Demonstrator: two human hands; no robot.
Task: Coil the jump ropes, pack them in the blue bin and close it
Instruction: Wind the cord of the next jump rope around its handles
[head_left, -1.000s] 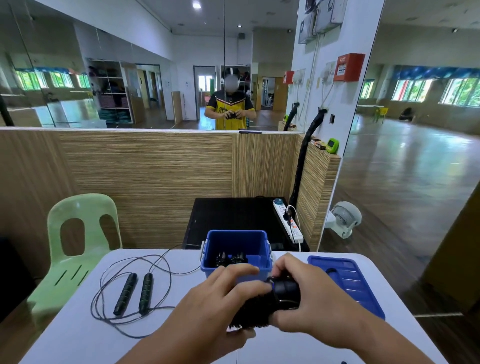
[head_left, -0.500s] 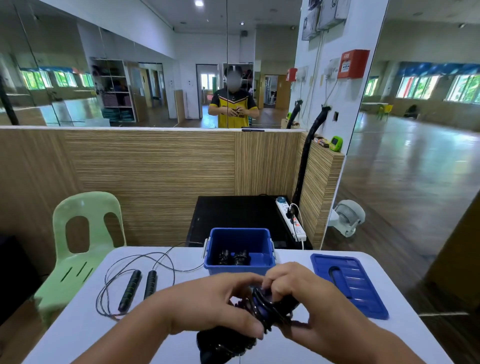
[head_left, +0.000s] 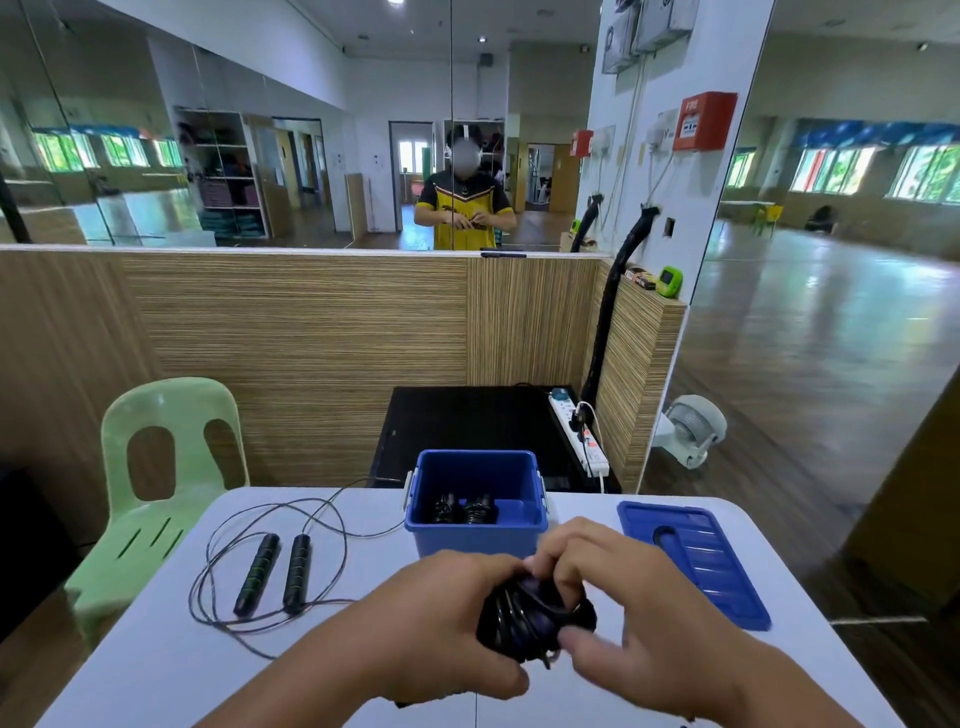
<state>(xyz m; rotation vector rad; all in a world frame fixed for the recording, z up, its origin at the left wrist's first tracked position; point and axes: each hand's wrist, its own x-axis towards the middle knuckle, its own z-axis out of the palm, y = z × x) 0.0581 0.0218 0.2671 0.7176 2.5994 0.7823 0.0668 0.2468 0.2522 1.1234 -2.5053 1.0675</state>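
Note:
Both hands hold a black coiled jump rope (head_left: 524, 621) above the white table (head_left: 156, 670), in front of the blue bin (head_left: 475, 540). My left hand (head_left: 441, 618) grips the bundle from the left. My right hand (head_left: 623, 597) pinches the cord on its right side, fingers curled over the top. The open bin holds a coiled black rope (head_left: 465, 509). A loose jump rope (head_left: 275, 571) with two black handles lies spread out on the table's left half. The blue lid (head_left: 693, 561) lies flat to the right of the bin.
A green plastic chair (head_left: 156, 483) stands at the table's left. Behind the table are a black cabinet (head_left: 467, 421) with a white power strip (head_left: 582, 436), a wood-panelled partition and a mirror wall. A white fan (head_left: 691, 431) sits on the floor at the right.
The rope bundle has turned and tightened between my hands. My right hand has moved over its top and right side, wrapping cord round it. The camera view has tilted slightly.

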